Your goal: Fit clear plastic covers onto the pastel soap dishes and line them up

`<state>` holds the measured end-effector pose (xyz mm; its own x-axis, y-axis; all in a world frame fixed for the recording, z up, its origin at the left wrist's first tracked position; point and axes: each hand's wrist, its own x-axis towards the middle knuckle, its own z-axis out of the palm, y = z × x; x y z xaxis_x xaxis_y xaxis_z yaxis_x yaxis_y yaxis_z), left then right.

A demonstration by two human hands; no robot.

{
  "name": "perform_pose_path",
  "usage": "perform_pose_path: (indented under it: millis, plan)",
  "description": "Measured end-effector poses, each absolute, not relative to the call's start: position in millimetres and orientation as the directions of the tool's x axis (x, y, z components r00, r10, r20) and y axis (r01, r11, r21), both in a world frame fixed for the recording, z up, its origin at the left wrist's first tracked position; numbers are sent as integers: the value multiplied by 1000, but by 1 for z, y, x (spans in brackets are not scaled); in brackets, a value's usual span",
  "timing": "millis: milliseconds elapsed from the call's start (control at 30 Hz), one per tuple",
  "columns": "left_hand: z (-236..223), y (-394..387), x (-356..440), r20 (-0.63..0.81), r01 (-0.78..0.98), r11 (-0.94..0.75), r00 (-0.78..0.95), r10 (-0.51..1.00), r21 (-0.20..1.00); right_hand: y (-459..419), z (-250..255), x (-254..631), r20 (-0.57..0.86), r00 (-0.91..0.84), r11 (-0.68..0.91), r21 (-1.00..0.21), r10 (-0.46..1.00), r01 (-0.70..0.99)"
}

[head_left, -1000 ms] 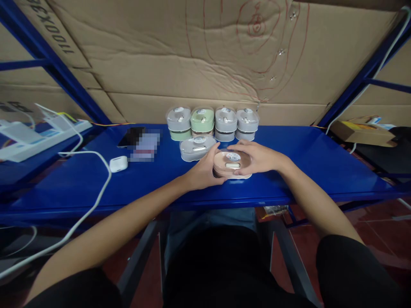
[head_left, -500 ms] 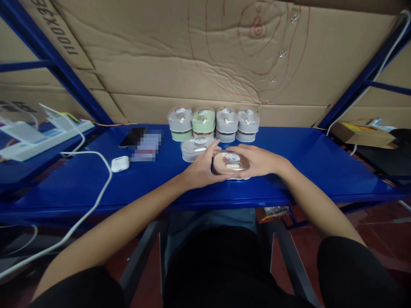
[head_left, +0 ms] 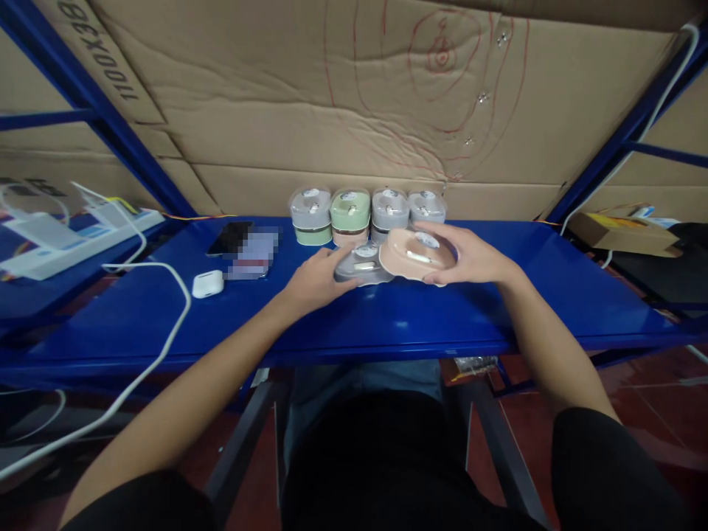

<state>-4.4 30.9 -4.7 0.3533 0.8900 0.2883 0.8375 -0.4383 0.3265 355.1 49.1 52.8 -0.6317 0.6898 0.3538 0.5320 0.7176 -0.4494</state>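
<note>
My right hand [head_left: 470, 254] is shut on a peach plastic food container [head_left: 417, 254], which is tilted just above the blue steel shelf [head_left: 487, 310]. Its underside is hidden. My left hand [head_left: 318, 280] lies with its fingertips against the left end of a grey lidded container [head_left: 362, 265]. Behind both hands stand several lidded containers in a row, among them a green one [head_left: 349, 214] and a grey one [head_left: 387, 210]. The peach container nearly touches the grey one in front.
On the shelf to the left lie a phone [head_left: 229, 238], a pixelated card [head_left: 254, 253] and white earbuds case [head_left: 208, 284]. A power strip [head_left: 66, 240] and white cable [head_left: 166, 324] lie further left. Cardboard with red drawing [head_left: 442, 88] backs the shelf.
My right hand has raised and tilted the peach container, moving it away from me. My left hand has left it, and the grey container has shifted right and toward me.
</note>
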Motion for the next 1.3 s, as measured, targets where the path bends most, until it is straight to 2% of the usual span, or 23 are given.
perform_pose_path:
  millis: [67,133,267,467,600,733,867,967,1033,1200,1300]
  plan:
    - [-9,28,13,325,762,-522,418,848,383,49,52,351,428,-586,725,-430,688,537]
    - [-13,27,33,352,683,-566,444,824,462,51,49,346,423,-584,722,-405,692,562]
    - [-20,33,66,322,623,-515,404,856,589,51,39,348,394,-588,708,-391,707,588]
    - [-24,43,94,332,540,-558,462,822,630,30,24,375,517,-509,717,-380,689,585]
    - [-15,51,115,342,531,-640,556,758,555,13,17,410,521,-392,610,-353,758,710]
    - [16,70,111,475,608,-722,554,684,330,21,13,459,547,-197,419,-318,813,850]
    - [43,105,76,579,744,-611,382,720,270,60,15,488,535,40,188,-365,844,912]
    - [46,128,52,566,827,-518,325,757,218,98,19,485,478,192,32,-422,857,906]
    - [40,136,42,521,865,-469,320,792,181,120,20,477,453,227,6,-457,862,890]
    - [26,136,38,487,892,-426,309,817,148,150,24,447,432,192,73,-525,881,848]
    - [24,133,39,509,888,-433,304,805,155,155,27,429,390,236,2,-522,890,853]
